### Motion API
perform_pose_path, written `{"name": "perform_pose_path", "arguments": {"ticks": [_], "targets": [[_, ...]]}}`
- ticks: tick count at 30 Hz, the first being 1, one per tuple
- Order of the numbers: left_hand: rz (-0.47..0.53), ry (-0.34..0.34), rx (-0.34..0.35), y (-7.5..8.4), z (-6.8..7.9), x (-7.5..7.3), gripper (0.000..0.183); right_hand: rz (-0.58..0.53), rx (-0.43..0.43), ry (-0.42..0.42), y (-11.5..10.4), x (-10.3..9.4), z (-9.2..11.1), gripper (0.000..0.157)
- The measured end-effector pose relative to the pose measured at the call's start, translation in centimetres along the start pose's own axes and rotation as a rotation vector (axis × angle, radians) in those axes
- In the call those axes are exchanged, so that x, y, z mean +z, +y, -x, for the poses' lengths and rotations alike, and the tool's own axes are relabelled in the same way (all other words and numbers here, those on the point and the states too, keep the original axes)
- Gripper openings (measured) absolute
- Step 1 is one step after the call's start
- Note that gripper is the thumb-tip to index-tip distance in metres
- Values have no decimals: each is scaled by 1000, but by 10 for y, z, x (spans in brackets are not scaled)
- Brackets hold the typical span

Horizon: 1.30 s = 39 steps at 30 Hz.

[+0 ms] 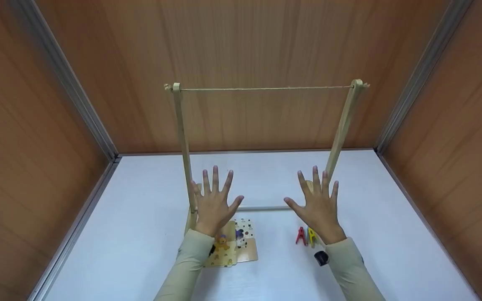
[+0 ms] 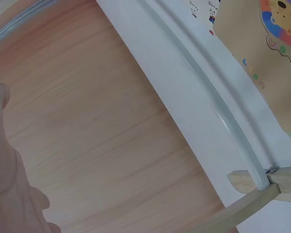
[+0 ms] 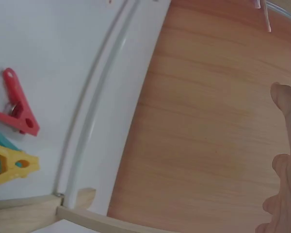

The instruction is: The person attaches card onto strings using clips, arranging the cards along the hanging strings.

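Observation:
Both hands are held up with fingers spread and nothing in them. In the head view the left hand [image 1: 214, 207] is beside the rack's left wooden post [image 1: 184, 146], above some printed cards. Opposite it, the right hand [image 1: 319, 211] overlaps the lower part of the right post [image 1: 343, 125]. A tan card with a bear [image 1: 224, 251] partly covers a second card with a cartoon mouse [image 1: 247, 251]; the left forearm hides some of them. Close to the right wrist lie a red clothespin [image 3: 22, 107] and a yellow clothespin [image 3: 12, 165], with a teal one [image 3: 5, 138] under the yellow.
A string [image 1: 266, 88] runs between the tops of the two posts. Low down, a white rod [image 1: 262, 207] joins them. The rack stands on a white table [image 1: 149, 234], with wood-grain panels [image 1: 262, 42] behind and on both sides, framed by metal rails.

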State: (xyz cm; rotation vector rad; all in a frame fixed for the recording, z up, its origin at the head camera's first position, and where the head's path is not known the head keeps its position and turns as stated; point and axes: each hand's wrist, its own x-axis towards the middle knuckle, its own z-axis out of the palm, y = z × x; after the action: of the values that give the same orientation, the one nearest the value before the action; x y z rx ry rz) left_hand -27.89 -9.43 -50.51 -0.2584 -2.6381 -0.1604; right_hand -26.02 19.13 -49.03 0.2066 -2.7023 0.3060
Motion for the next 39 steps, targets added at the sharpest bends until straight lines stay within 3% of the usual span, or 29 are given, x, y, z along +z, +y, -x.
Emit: {"name": "perform_pose_path", "arguments": {"ticks": [11,18,22,29,33,39], "targets": [[16,-56,-35,-6,5,-2,77,-49,24,-25,-1,-3,7,85],[12,-13,-20,-8,7,0,75,-89,22,-32,4,-6,11,85],[54,-37,-23,-10,6,-1,75,-130,38,-21,6,-7,13,85],[144,-89,-59,-15,4,-2,74,-269,62,25,12,-6,15,78],[238,-136,-88,-19,6,0,71,-404,89,52,21,-2,18,68],[407,-186,-118,-25,11,5,59,-599,219,-35,37,3,28,59]]}}
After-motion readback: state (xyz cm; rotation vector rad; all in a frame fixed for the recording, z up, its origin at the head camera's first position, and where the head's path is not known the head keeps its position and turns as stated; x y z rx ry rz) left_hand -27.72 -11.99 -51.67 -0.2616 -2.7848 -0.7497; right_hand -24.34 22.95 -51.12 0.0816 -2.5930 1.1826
